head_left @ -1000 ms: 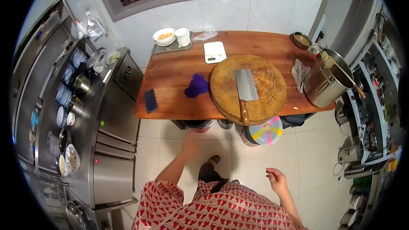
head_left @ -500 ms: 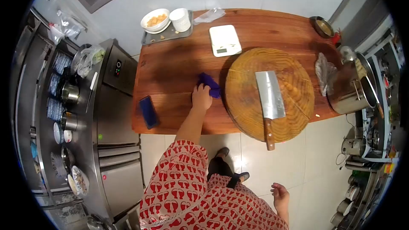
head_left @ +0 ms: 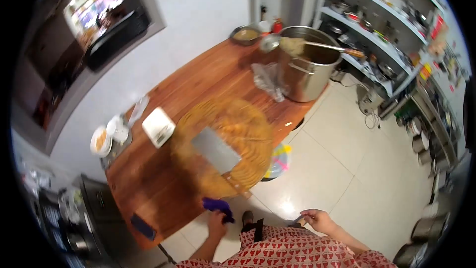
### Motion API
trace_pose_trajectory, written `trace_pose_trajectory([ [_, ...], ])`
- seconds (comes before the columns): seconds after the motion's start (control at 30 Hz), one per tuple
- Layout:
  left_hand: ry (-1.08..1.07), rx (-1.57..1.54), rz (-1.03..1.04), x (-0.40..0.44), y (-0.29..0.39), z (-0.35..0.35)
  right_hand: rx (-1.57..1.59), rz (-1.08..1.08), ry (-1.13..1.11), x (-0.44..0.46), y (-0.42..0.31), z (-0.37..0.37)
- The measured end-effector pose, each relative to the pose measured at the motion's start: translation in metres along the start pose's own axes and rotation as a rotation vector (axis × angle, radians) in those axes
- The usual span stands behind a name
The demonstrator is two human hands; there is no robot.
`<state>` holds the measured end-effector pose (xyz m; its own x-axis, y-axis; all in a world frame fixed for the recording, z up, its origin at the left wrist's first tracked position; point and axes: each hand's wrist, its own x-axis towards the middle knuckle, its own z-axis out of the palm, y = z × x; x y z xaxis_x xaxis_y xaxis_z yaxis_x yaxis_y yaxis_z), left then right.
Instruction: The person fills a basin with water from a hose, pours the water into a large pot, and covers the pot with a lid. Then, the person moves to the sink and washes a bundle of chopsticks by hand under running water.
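Observation:
My left hand (head_left: 216, 223) is closed on a purple cloth (head_left: 218, 207) at the table's front edge, just below the round wooden chopping board (head_left: 248, 134). A cleaver (head_left: 216, 151) lies flat on the board, its wooden handle pointing towards me. Over the floor on the right is my right hand (head_left: 318, 219), away from the table. Its fingers are curled with thumb and fingertips close together; whether something small is between them is too blurred to tell.
On the wooden table (head_left: 144, 178) are a white scale (head_left: 158, 127), a phone (head_left: 143, 227), white bowls (head_left: 101, 140), a plastic bag (head_left: 267, 81), a metal bowl (head_left: 245, 34) and a large pot (head_left: 308, 64) with a ladle. Shelves (head_left: 377, 39) stand at the right.
My left hand has taken hold of the purple cloth and brought it off the tabletop to the front edge. The view has turned to the right, showing more of the pot and shelves.

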<state>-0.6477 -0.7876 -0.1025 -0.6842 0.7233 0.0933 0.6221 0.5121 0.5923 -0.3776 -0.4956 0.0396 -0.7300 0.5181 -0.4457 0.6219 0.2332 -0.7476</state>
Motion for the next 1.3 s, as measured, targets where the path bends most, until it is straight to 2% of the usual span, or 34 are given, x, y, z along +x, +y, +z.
trace_pose_trajectory([
  [0.03, -0.124, -0.013, 0.027, 0.01, 0.04, 0.003, 0.045, 0.04, 0.019, -0.007, 0.014, -0.015],
  [0.1, -0.176, -0.104, 0.12, 0.024, 0.096, 0.042, 0.116, 0.078, 0.088, -0.022, 0.058, -0.045],
  [0.2, -0.247, -0.301, -0.057, 0.045, 0.19, 0.093, 0.253, 0.126, 0.171, -0.047, 0.123, -0.093],
  [0.3, -0.155, -0.441, -0.053, 0.058, 0.255, 0.162, 0.221, 0.06, 0.259, -0.07, 0.164, -0.155],
  [0.4, -0.169, -0.399, 0.044, 0.083, 0.323, 0.205, 0.344, -0.007, 0.315, -0.08, 0.193, -0.219],
  [0.5, -0.198, -0.439, 0.151, 0.112, 0.384, 0.24, 0.266, -0.089, 0.389, -0.091, 0.194, -0.291],
  [0.63, -0.178, -0.498, 0.233, 0.165, 0.457, 0.31, 0.241, -0.109, 0.523, -0.091, 0.249, -0.378],
  [0.73, -0.318, -0.467, 0.102, 0.208, 0.541, 0.355, 0.492, 0.074, 0.671, -0.08, 0.388, -0.409],
  [0.8, -0.394, -0.606, 0.109, 0.232, 0.593, 0.404, 0.36, 0.403, 0.73, -0.114, 0.495, -0.417],
  [0.87, -0.574, -0.754, 0.054, 0.251, 0.649, 0.457, -0.006, 0.758, 0.794, -0.188, 0.607, -0.383],
  [0.9, -0.581, -0.695, 0.172, 0.263, 0.668, 0.498, -0.061, 1.069, 0.708, -0.232, 0.666, -0.354],
  [0.93, -0.555, -0.643, 0.281, 0.273, 0.691, 0.54, -0.243, 1.246, 0.262, -0.279, 0.703, -0.34],
  [0.97, -0.622, -0.626, 0.302, 0.272, 0.727, 0.56, -0.224, 1.319, 0.047, -0.32, 0.71, -0.337],
  [1.0, -0.697, -0.6, 0.336, 0.274, 0.783, 0.577, -0.143, 1.374, -0.032, -0.363, 0.706, -0.336],
  [1.03, -0.739, -0.617, 0.491, 0.267, 0.815, 0.597, -0.082, 1.418, -0.081, -0.399, 0.703, -0.34],
  [1.1, -0.926, -0.697, 0.563, 0.254, 0.911, 0.636, 0.022, 1.467, -0.131, -0.445, 0.7, -0.348],
  [1.2, -1.204, -0.745, 0.672, 0.247, 1.032, 0.709, 0.116, 1.419, -0.215, -0.46, 0.71, -0.365],
  [1.27, -1.191, -0.754, 0.883, 0.251, 1.104, 0.729, 0.117, 1.32, -0.294, -0.446, 0.718, -0.393],
  [1.3, -1.214, -0.762, 0.905, 0.248, 1.132, 0.743, 0.094, 1.251, -0.331, -0.438, 0.728, -0.405],
])
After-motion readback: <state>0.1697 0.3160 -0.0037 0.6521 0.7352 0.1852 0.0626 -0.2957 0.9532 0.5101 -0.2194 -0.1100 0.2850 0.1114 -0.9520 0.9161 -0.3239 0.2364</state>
